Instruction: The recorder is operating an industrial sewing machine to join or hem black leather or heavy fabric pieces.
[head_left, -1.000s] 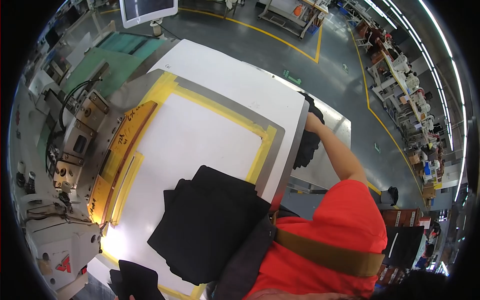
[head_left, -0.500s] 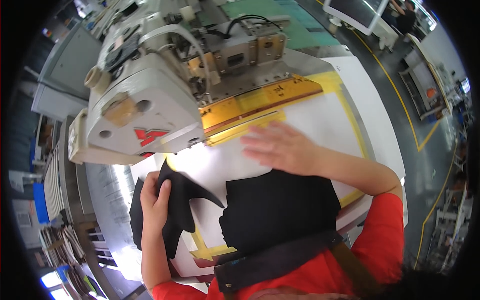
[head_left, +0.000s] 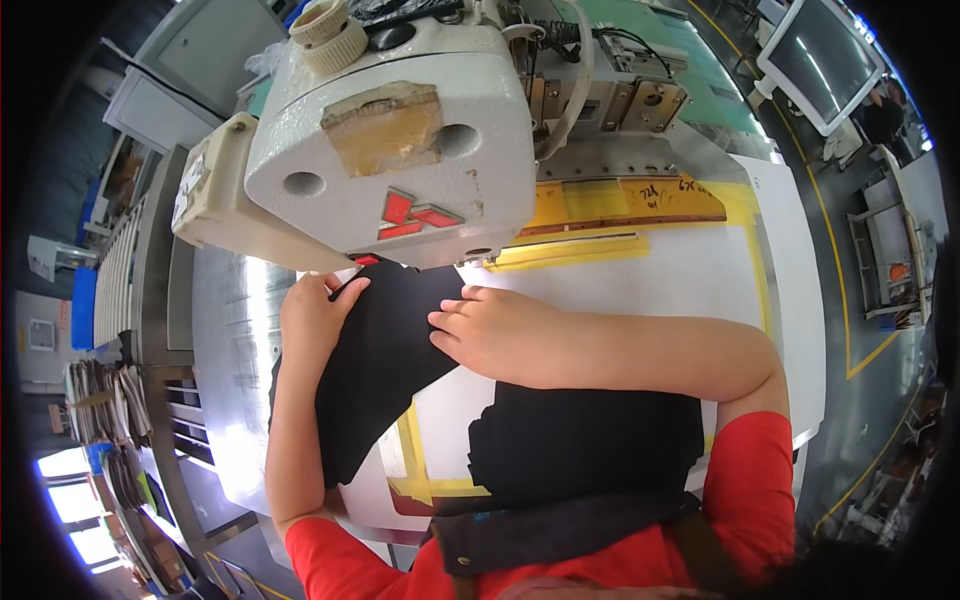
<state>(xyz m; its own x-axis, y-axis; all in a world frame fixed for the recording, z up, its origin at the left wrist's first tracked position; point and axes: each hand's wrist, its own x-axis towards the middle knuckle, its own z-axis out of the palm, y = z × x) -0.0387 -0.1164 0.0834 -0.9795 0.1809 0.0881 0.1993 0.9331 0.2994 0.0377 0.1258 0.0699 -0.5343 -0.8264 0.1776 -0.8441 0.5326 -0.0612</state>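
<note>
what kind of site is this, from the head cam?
Probably a garment or textile sewing workshop. Signs: what looks like a large industrial sewing machine head, a black fabric piece spread beneath it by both hands, and a stack of dark fabric alongside.

Your black cloth panel (head_left: pixel 385 350) is looking matt and smooth, your sewing-machine head (head_left: pixel 350 200) is showing glossy, pebbled white paint, your metal tabletop (head_left: pixel 230 345) is gleaming, and the white worktop (head_left: pixel 700 290) is looking smooth.
</note>
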